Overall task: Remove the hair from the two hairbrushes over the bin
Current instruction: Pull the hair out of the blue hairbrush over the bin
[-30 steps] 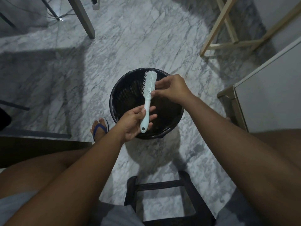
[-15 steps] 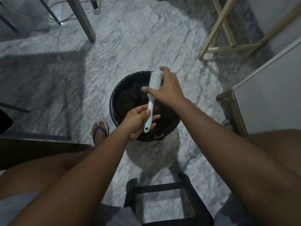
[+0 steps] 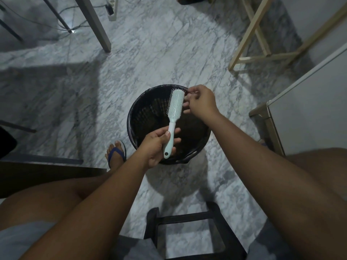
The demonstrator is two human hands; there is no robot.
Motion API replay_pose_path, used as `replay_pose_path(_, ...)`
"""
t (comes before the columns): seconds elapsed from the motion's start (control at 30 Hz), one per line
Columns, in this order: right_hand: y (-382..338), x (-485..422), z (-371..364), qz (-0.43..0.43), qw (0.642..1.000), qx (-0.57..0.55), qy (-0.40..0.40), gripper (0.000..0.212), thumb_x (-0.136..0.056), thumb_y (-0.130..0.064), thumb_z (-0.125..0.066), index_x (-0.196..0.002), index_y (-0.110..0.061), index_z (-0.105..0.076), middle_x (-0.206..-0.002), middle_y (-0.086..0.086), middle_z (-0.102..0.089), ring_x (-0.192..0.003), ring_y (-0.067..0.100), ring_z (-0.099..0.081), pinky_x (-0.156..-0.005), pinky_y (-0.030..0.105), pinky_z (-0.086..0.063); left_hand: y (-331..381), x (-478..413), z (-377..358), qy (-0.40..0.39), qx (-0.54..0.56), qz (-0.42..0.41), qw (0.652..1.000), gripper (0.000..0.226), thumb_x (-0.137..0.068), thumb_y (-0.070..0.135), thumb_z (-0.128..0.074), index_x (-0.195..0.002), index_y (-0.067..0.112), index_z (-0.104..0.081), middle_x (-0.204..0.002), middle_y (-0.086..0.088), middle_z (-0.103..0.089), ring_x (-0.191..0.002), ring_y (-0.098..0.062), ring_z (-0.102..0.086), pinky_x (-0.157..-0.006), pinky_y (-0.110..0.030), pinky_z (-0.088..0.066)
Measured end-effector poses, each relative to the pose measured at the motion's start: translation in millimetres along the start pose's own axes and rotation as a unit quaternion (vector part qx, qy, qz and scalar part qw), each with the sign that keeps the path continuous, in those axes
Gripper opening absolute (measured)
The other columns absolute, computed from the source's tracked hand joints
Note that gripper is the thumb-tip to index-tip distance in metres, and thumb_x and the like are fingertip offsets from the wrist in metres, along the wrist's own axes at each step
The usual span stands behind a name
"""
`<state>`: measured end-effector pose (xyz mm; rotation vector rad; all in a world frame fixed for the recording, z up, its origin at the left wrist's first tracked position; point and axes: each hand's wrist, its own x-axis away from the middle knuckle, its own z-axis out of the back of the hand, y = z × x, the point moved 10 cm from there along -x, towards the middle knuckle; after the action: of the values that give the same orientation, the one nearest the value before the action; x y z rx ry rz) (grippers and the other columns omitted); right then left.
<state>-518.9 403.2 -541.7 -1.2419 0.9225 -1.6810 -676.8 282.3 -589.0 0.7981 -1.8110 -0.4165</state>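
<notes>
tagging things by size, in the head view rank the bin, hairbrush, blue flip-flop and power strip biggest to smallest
1. bin
2. hairbrush
3. blue flip-flop and power strip look alike; the strip is farther off and cropped, so unranked

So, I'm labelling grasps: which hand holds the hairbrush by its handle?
The left hand, gripping the hairbrush handle low; the right hand is beside the bristle head, fingers curled, above the bin.
</notes>
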Motion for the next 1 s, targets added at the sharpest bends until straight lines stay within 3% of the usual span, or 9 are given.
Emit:
replay_pose_path(0.1,10,8,-14,-0.008,0.992,-0.004,-0.124,0.067,-0.086,0.000,-0.073,-0.144,-0.014,-0.043,-0.131,0.008,-0.056,-0.092,0.019,-0.071,-0.070,0.036,-0.064,1,2,3,-0.003,0.005,0.012,1.000,0.029,-0.103,0.011,-0.042,-0.127,0.011,-0.059,-0.122,-0.001,-0.070,-0.092,-0.017,-0.069,-0.063,-0.030,-0.052)
replay_pose_path(0.2,-2,6,-19,0.065,0.971,0.143,-0.183,0.106,-0.066,-0.011,-0.092,-0.153,-0.018,-0.033,-0.136,-0.001,-0.053,-0.098,0.019,-0.072,-0.082,0.033,-0.062,-4,5,8,-0.016,-0.018,0.034,0.999,0.030,-0.104,0.010,-0.042,-0.127,0.011,-0.060,-0.124,-0.001,-0.069,-0.095,-0.018,-0.067,-0.062,-0.030,-0.052)
replay_pose_path(0.27,-14,-1,-19,0.095,0.955,0.210,-0.188,0.102,-0.058,-0.018,-0.097,-0.147,-0.013,-0.046,-0.130,-0.003,-0.060,-0.092,0.014,-0.073,-0.082,0.025,-0.061,-7,7,12,-0.027,-0.009,0.045,0.999,0.030,-0.103,0.009,-0.042,-0.127,0.010,-0.060,-0.125,-0.002,-0.068,-0.093,-0.018,-0.066,-0.060,-0.030,-0.051)
replay_pose_path(0.43,-36,-24,-14,0.110,0.965,0.168,-0.170,0.029,-0.083,-0.006,-0.079,-0.111,-0.006,-0.073,-0.098,0.012,-0.077,-0.068,0.002,-0.071,-0.065,0.018,-0.056,-4,12,15,-0.062,0.053,0.051,0.995,0.031,-0.102,0.008,-0.042,-0.129,0.007,-0.057,-0.128,-0.003,-0.067,-0.086,-0.015,-0.066,-0.057,-0.028,-0.053)
replay_pose_path(0.5,-39,-23,-25,0.146,0.945,0.235,-0.174,0.043,-0.088,-0.001,-0.071,-0.128,-0.012,-0.064,-0.116,0.012,-0.072,-0.091,0.011,-0.071,-0.078,0.017,-0.055,-4,13,17,-0.061,0.044,0.055,0.996,0.031,-0.103,0.009,-0.042,-0.129,0.007,-0.058,-0.129,-0.004,-0.066,-0.087,-0.015,-0.065,-0.058,-0.028,-0.053)
replay_pose_path(0.6,-38,-13,-60,0.222,0.845,0.418,-0.249,0.091,-0.077,-0.010,-0.079,-0.154,-0.025,-0.033,-0.151,0.006,-0.044,-0.137,0.022,-0.044,-0.112,0.034,-0.041,-8,15,23,-0.052,0.025,0.058,0.997,0.029,-0.103,0.008,-0.042,-0.126,0.008,-0.059,-0.128,-0.004,-0.067,-0.089,-0.016,-0.065,-0.058,-0.029,-0.053)
replay_pose_path(0.7,-27,-6,-69,0.182,0.790,0.510,-0.287,0.119,-0.060,-0.017,-0.093,-0.156,-0.030,-0.024,-0.158,0.000,-0.035,-0.144,0.022,-0.034,-0.113,0.042,-0.040,-5,15,27,-0.051,0.040,0.050,0.997,0.030,-0.102,0.008,-0.042,-0.126,0.008,-0.059,-0.128,-0.003,-0.067,-0.088,-0.016,-0.065,-0.057,-0.029,-0.053)
replay_pose_path(0.87,-58,-8,-52,0.276,0.871,0.379,-0.147,0.048,-0.082,0.000,-0.068,-0.127,-0.014,-0.068,-0.125,0.010,-0.069,-0.116,0.024,-0.064,-0.094,0.024,-0.049,0,17,15,-0.086,0.038,0.050,0.994,0.031,-0.101,0.009,-0.043,-0.128,0.009,-0.058,-0.130,-0.002,-0.066,-0.088,-0.015,-0.066,-0.060,-0.030,-0.054)
replay_pose_path(1.0,-36,-35,2,0.097,0.989,0.111,-0.002,0.027,-0.098,-0.008,-0.056,-0.123,-0.003,-0.067,-0.107,0.010,-0.075,-0.075,0.022,-0.075,-0.065,0.023,-0.059,3,18,9,-0.096,0.059,0.043,0.993,0.033,-0.101,0.009,-0.043,-0.131,0.007,-0.056,-0.131,-0.002,-0.065,-0.088,-0.015,-0.067,-0.060,-0.029,-0.055)
